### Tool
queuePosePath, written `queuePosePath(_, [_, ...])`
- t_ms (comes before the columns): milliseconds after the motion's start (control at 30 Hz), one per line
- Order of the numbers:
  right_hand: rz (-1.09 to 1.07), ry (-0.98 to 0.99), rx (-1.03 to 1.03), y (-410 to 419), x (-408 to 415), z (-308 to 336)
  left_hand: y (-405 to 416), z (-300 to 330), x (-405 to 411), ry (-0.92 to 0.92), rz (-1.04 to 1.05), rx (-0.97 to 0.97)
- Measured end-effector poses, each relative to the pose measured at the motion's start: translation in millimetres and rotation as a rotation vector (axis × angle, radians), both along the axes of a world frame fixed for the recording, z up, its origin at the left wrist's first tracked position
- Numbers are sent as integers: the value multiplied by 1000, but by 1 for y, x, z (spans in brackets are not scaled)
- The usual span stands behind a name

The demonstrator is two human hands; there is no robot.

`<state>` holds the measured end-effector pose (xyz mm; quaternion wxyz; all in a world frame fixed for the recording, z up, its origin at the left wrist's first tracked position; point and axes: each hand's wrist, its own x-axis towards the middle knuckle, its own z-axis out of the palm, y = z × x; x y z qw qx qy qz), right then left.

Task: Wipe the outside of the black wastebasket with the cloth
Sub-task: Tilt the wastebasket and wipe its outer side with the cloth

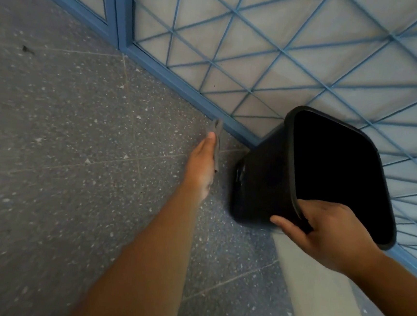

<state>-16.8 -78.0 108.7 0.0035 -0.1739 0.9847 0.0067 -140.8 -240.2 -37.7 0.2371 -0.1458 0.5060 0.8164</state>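
Note:
The black wastebasket (261, 177) is tilted, its open mouth facing up toward me and its base low at the left. My right hand (322, 230) grips its near rim, thumb outside and fingers curled over the edge. My left hand (201, 164) is stretched out to the left of the basket and holds a grey cloth (217, 143) against its palm side. A small gap separates the cloth from the basket's left wall.
A blue metal frame with a diagonal grille (261, 61) over pale panels runs behind the basket. Grey speckled floor (65, 145) spreads to the left and below. A pale strip (316, 293) lies under my right arm.

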Motion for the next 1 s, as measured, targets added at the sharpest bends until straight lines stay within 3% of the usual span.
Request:
queuePosePath(133, [1, -42, -3, -1, -4, -1, 27, -9, 15, -32, -95, 27])
queuePosePath(300, [21, -58, -23, 3, -6, -1, 68, -9, 18, 93, -177, 58])
queuePosePath(500, [44, -74, -22, 6, -7, -2, 65, -8, 35, -67, -134, 19])
queuePosePath(633, [54, -88, -45, 6, -8, -1, 68, 12, 55, 116, -66, 38])
queuePosePath(800, [69, -64, -15, 6, -7, 0, 64, -13, 24, -59, -183, -44])
queuePosePath(933, [98, -73, -31, 8, -5, 0, 70, -4, 44, 116, -127, -14])
queuePosePath(1000, [99, -60, -47, 9, -5, -1, 68, -10, 35, 116, -154, -63])
